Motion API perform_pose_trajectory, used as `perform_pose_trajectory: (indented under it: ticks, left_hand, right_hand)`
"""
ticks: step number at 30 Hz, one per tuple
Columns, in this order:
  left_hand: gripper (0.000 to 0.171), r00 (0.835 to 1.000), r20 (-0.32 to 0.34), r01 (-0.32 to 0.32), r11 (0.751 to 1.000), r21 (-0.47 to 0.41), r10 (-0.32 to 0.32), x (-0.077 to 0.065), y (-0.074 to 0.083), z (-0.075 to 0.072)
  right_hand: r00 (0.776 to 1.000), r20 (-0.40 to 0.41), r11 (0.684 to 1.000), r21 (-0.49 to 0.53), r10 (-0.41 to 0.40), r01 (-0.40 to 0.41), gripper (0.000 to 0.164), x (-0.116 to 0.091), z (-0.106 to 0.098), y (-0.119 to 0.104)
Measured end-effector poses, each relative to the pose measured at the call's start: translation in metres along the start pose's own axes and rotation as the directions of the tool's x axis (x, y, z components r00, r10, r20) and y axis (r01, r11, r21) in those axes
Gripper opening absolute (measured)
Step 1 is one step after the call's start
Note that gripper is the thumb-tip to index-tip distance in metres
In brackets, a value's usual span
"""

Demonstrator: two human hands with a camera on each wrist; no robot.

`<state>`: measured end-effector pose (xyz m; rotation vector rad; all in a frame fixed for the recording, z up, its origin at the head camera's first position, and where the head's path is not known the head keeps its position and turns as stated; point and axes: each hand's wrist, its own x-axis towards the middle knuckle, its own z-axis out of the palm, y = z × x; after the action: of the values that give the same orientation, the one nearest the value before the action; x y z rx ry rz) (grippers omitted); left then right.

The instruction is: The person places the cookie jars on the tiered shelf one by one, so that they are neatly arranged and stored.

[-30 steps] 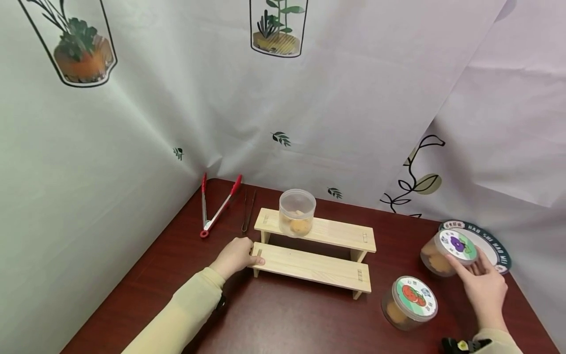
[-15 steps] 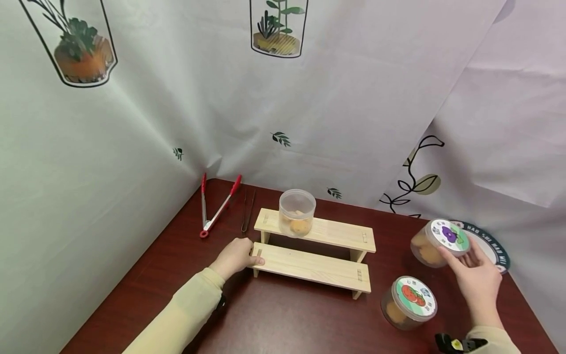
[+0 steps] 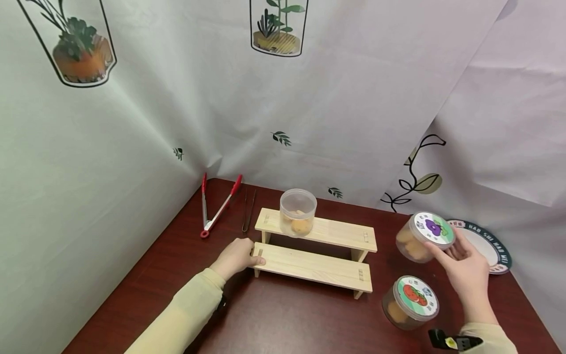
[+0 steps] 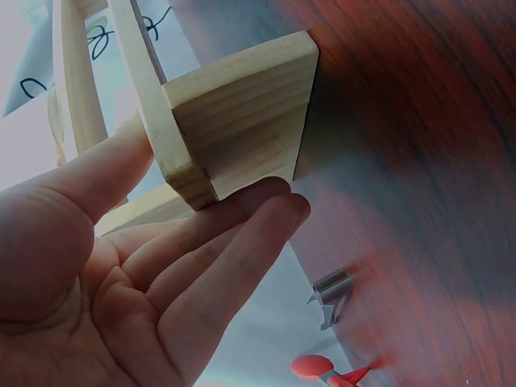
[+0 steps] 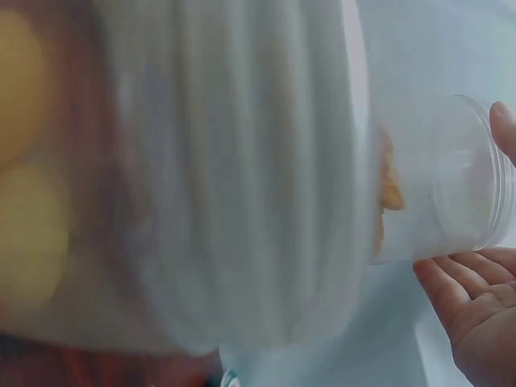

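Observation:
At the left end of the two-tier wooden shelf's lower board (image 3: 311,268), my left hand (image 3: 236,256) grips with the thumb on top. In the left wrist view, its fingers (image 4: 234,258) lie against the shelf's end panel (image 4: 250,121). My right hand (image 3: 466,268) holds a clear jar of pale yellow pieces, its lid (image 3: 434,228) printed with purple grapes. This jar (image 5: 419,189) shows between thumb and fingers in the right wrist view. Nearer me stands a similar jar with a tomato lid (image 3: 415,296), which looms large and blurred in the right wrist view.
An open clear tub (image 3: 298,216) with pale yellow pieces sits on the upper board. Red-handled tongs (image 3: 216,216) and slim metal tweezers (image 3: 249,214) lie at the back left. A green-rimmed plate (image 3: 499,250) lies at the right, by the fabric wall (image 3: 353,123).
My right hand has carried the grape-lidded jar leftward and farther back, away from the plate. The left hand stays on the shelf end; the tomato-lidded jar has not moved.

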<state>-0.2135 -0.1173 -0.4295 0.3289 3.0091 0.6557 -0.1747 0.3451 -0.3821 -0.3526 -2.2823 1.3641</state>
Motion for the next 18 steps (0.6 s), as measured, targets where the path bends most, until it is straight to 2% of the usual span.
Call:
perform_pose_trajectory:
  ticks: [5, 11, 18]
  left_hand:
    - [0.039, 1.0, 0.002, 0.005, 1.0, -0.006, -0.005, 0.0, 0.0, 0.0]
    - [0.038, 1.0, 0.0, 0.012, 1.0, -0.01, -0.012, 0.0, 0.001, 0.0]
    - [0.038, 1.0, -0.002, 0.006, 1.0, -0.011, -0.006, -0.002, 0.002, -0.002]
  right_hand:
    - [1.0, 0.019, 1.0, 0.007, -0.024, 0.024, 0.069, -0.003, 0.004, -0.008]
    - [0.996, 0.062, 0.998, -0.035, -0.058, 0.06, 0.071, -0.008, 0.012, -0.017]
    - [0.986, 0.109, 0.99, -0.051, -0.128, 0.134, 0.07, -0.014, 0.023, -0.026]
